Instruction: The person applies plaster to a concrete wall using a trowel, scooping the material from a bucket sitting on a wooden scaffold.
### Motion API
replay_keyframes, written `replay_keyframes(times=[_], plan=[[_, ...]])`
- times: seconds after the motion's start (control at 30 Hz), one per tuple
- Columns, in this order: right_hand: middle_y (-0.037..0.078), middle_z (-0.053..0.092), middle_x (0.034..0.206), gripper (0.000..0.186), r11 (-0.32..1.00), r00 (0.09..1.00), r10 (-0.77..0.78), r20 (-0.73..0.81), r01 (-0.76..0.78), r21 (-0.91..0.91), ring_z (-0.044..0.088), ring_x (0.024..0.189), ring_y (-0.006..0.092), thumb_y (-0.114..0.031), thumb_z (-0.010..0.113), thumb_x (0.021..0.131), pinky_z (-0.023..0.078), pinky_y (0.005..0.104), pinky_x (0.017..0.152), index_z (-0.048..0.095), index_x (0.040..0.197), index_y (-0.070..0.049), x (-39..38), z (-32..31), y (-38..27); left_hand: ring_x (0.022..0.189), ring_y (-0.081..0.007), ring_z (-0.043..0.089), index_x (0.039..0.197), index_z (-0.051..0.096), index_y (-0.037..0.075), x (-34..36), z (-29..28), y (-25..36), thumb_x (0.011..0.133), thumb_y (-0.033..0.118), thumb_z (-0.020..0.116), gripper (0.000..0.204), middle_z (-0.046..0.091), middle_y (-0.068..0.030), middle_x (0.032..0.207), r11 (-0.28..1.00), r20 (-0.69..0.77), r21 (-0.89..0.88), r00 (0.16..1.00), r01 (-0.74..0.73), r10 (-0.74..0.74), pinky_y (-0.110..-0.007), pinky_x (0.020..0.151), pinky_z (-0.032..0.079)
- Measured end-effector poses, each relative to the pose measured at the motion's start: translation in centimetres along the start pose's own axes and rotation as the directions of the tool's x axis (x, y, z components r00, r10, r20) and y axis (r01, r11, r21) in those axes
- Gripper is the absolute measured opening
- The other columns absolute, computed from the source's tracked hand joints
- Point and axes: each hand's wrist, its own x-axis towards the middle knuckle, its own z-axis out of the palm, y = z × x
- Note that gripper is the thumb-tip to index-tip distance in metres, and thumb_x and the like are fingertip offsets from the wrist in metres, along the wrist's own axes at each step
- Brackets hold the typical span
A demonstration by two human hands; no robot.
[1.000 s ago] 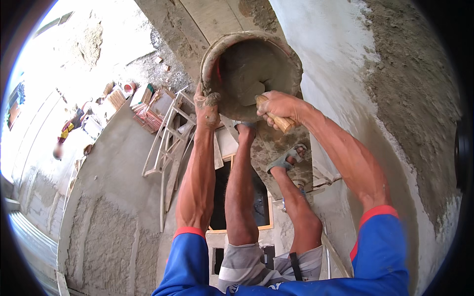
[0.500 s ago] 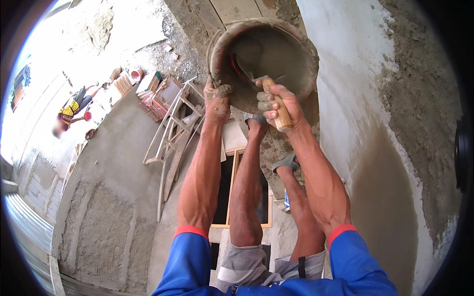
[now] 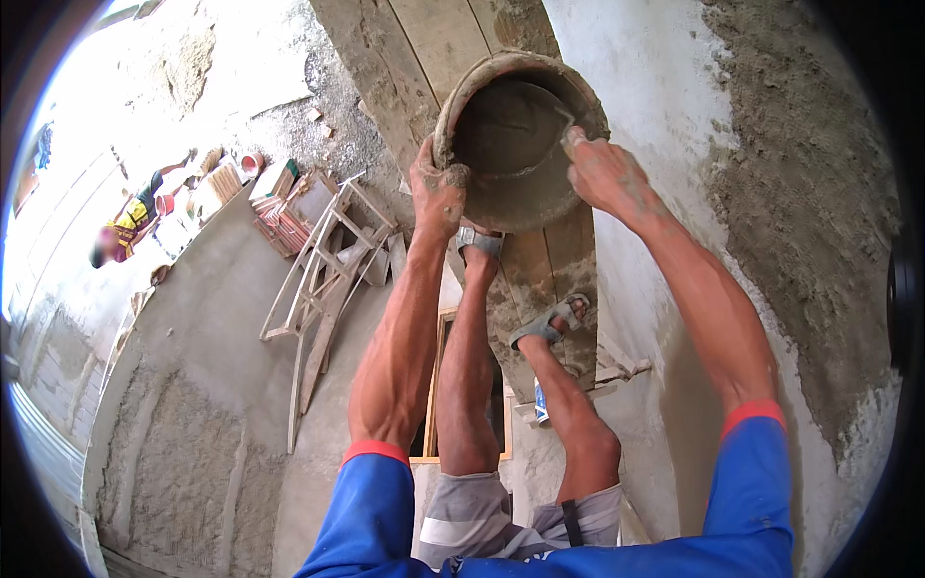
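A broad wall [image 3: 800,173], pale and fairly smooth in one strip but coarse, grey and pitted farther right, stands beside straight-edged, splattered wooden planks [image 3: 438,39]. Above these is a round, thick-rimmed bucket [image 3: 525,210], crusted along its lip and holding wet, smooth-looking grey mortar [image 3: 501,135]. The left hand [image 3: 440,196] is curled over the bucket's left rim, while the right hand [image 3: 607,175] is closed around what seems to be a trowel [image 3: 568,118], mostly hidden but for its thin, bent metal neck.
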Motion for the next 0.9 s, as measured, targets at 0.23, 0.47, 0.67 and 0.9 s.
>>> replay_keyframes(times=[0.23,0.47,0.67,0.9], plan=[[0.031,0.064,0.101,0.041,0.956,0.961,0.123,0.247,-0.181,0.23,0.062,0.098,0.0445,-0.012,0.061,0.079,0.051,0.0488,0.084,0.053,0.115,0.006,2.2,4.1,1.3,0.078,-0.0116,0.052,0.113,0.058,-0.002,0.0,-0.5,-1.1,0.071,-0.008,0.051,0.043,0.058,-0.0012,0.086,0.991,-0.034,-0.086,0.994,-0.104,0.102,-0.025,0.07,0.045],[0.03,0.064,0.103,0.049,0.923,0.955,0.027,0.296,-0.138,0.359,0.061,0.101,0.0442,-0.01,0.062,0.076,0.049,0.0474,0.087,0.051,0.122,0.005,1.7,4.7,1.9,0.095,-0.0149,0.059,0.124,0.053,-0.003,-0.4,-1.0,-1.8,0.073,-0.007,0.052,0.05,0.064,-0.0061,0.107,0.999,0.004,-0.031,1.0,-0.007,0.007,-0.027,0.086,0.048],[0.028,0.064,0.101,0.044,0.959,0.928,-0.221,0.301,0.15,0.241,0.062,0.098,0.0434,-0.012,0.059,0.074,0.049,0.0481,0.086,0.056,0.115,0.003,0.4,8.1,1.6,0.078,-0.0121,0.053,0.112,0.059,-0.003,0.1,-0.3,-0.7,0.07,-0.007,0.052,0.043,0.061,-0.0024,0.087,0.998,0.008,0.049,0.999,-0.046,0.045,-0.026,0.074,0.046],[0.028,0.064,0.087,0.027,0.971,0.975,-0.195,0.106,0.176,0.162,0.063,0.085,0.0451,-0.009,0.054,0.077,0.051,0.0502,0.074,0.055,0.1,0.006,-3.7,1.8,-2.2,0.088,-0.0142,0.058,0.117,0.058,-0.003,1.1,1.0,1.2,0.069,-0.01,0.051,0.049,0.066,-0.0082,0.096,0.989,0.087,0.116,0.993,-0.088,0.078,-0.027,0.083,0.047]])
